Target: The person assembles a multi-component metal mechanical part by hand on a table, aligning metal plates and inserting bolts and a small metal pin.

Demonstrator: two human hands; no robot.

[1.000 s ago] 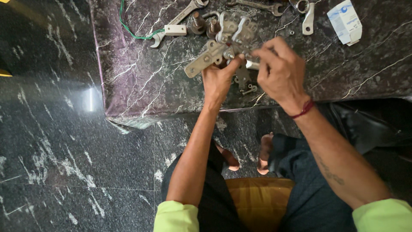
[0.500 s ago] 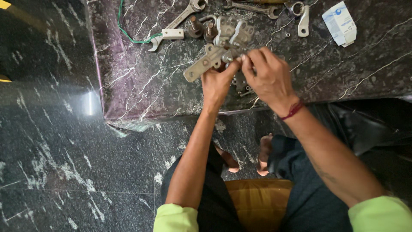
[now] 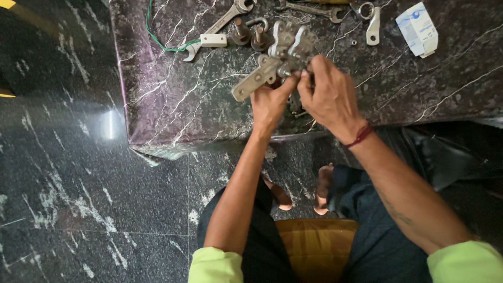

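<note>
Gripping a grey metal bracket (image 3: 260, 77) just above the frame's centre, the left hand (image 3: 268, 102) has its fingers closed round the part's near end, while the right hand (image 3: 329, 94) pinches something small at the knuckle of the same part, fingertips drawn together; what exactly they pinch is hidden, possibly a bolt or nut. The bracket's long axis runs on a slant, from lower left up to the upper right, where it joins a bulkier metal assembly (image 3: 290, 43). It sits directly ahead of both hands, over the dark marble slab (image 3: 173, 105). Both forearms rise from the bottom edge and converge on it, the left nearly straight, the right angled in, with a red thread (image 3: 359, 137) on its wrist. Beyond lie a spanner (image 3: 219, 24), a green wire (image 3: 157, 36) and a white packet (image 3: 417, 29).
</note>
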